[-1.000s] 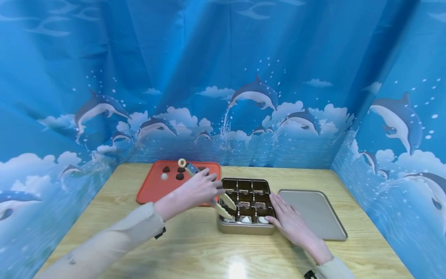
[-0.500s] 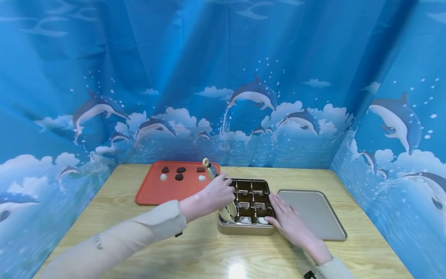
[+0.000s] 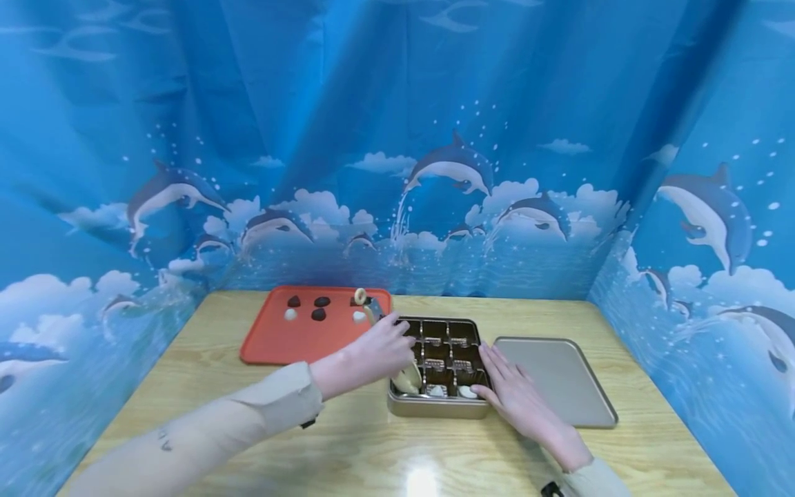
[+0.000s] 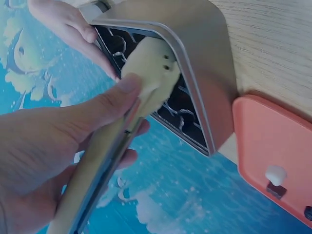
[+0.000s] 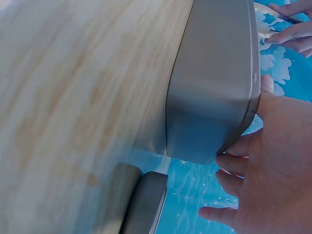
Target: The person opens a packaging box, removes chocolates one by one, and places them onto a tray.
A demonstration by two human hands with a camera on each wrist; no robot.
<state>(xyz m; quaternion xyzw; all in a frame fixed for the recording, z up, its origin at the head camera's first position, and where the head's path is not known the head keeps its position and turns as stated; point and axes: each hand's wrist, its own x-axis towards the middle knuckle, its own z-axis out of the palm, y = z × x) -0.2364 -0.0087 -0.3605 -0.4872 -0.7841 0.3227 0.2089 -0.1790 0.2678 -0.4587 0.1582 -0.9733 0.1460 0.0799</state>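
Observation:
My left hand [image 3: 381,348] grips a pair of cream-coloured food tongs [image 4: 151,73], thumb on one arm and fingers on the other. The tongs' tips reach down into the front left compartment of a metal tin [image 3: 437,409] with a dark divided insert. What lies between the tips is hidden. White chocolates [image 3: 467,391] sit in the front middle and front right compartments. My right hand [image 3: 522,397] rests against the tin's right side with straight fingers, its thumb near the front corner. In the right wrist view the palm [image 5: 282,161] is beside the tin's rim.
A red tray [image 3: 279,338] with several dark and white chocolates [image 3: 319,315] lies behind and left of the tin. The tin's flat lid [image 3: 562,379] lies at the right on the wooden table [image 3: 348,442]. A dolphin-print curtain [image 3: 397,138] surrounds the table.
My left hand has moved right, over the tin's left side, and the tongs have tilted more upright. Their arms, spread apart a second ago, are now closer together. My right hand has stayed put.

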